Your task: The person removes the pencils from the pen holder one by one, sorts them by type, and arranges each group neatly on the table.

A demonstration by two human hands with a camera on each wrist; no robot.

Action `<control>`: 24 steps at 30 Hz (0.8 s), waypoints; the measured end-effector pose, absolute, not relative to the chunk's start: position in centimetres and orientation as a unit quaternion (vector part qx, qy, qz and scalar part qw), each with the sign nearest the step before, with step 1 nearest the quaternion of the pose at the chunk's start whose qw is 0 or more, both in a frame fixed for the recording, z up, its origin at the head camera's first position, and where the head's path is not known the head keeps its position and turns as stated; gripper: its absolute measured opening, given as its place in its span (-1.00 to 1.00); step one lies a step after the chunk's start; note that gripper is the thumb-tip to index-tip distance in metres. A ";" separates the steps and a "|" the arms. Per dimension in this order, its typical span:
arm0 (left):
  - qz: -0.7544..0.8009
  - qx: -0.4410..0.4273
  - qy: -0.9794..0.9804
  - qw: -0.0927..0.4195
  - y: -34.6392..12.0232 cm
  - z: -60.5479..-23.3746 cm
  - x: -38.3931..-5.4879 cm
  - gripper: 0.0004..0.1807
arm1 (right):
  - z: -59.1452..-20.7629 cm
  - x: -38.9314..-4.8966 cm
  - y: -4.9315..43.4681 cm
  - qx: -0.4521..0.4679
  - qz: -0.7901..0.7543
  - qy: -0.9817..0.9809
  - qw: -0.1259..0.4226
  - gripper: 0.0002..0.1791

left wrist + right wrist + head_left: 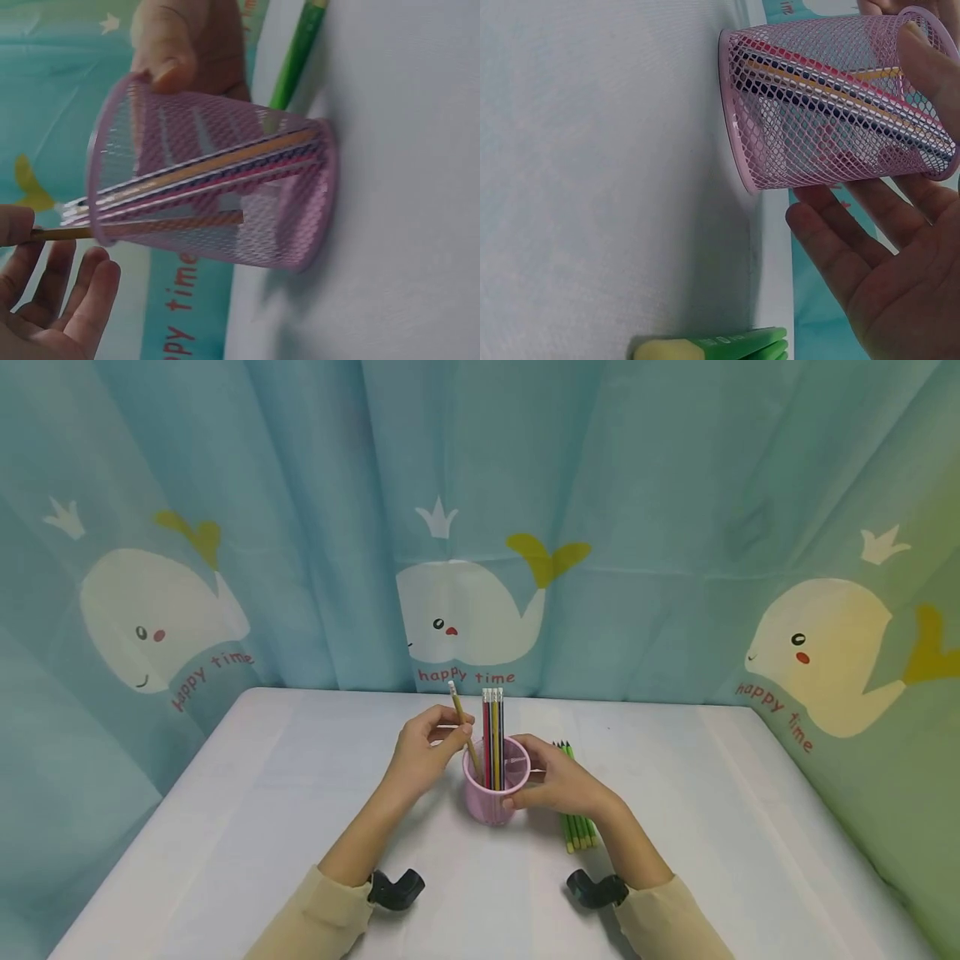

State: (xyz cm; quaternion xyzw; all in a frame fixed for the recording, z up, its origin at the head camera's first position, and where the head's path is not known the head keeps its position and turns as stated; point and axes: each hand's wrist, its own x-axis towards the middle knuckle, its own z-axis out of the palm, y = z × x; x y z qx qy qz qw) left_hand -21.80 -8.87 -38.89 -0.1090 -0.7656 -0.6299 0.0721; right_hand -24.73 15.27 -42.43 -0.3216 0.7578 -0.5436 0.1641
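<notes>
A pink mesh pencil cup (477,800) stands on the table, seen from the side in both wrist views. Several striped pencils (492,727), in red, yellow and dark colours, lean together inside it, their silvery ends up. My left hand (422,753) pinches a yellow pencil (461,712) between thumb and fingers, at the cup's left rim. The left wrist view shows this pencil's lower end inside the cup, above the bottom. On the other side, my right hand (564,782) holds the cup near its rim, thumb in front and fingers behind.
Several green pencils (579,837) lie side by side on the white table (675,793), right of the cup and partly under my right forearm. A blue-green curtain (645,635) with whale prints hangs behind the table and along its sides.
</notes>
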 end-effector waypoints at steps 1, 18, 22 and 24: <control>-0.633 -0.109 -0.763 0.070 -9.0 -38.7 -21.7 -0.81 | -42.4 -24.7 15.3 -0.323 -0.544 0.757 0.164 -0.17; -0.713 -0.156 -0.681 0.054 -11.1 -35.2 -20.8 -0.73 | -42.5 -24.8 15.2 -0.325 -0.549 0.752 0.168 -0.19; -0.713 -0.160 -0.680 0.056 -11.6 -34.6 -20.5 -0.74 | -42.4 -24.7 15.1 -0.320 -0.546 0.756 0.166 -0.18; -0.714 -0.158 -0.680 0.057 -11.8 -34.3 -20.4 -0.74 | -42.4 -24.7 15.1 -0.319 -0.546 0.756 0.165 -0.18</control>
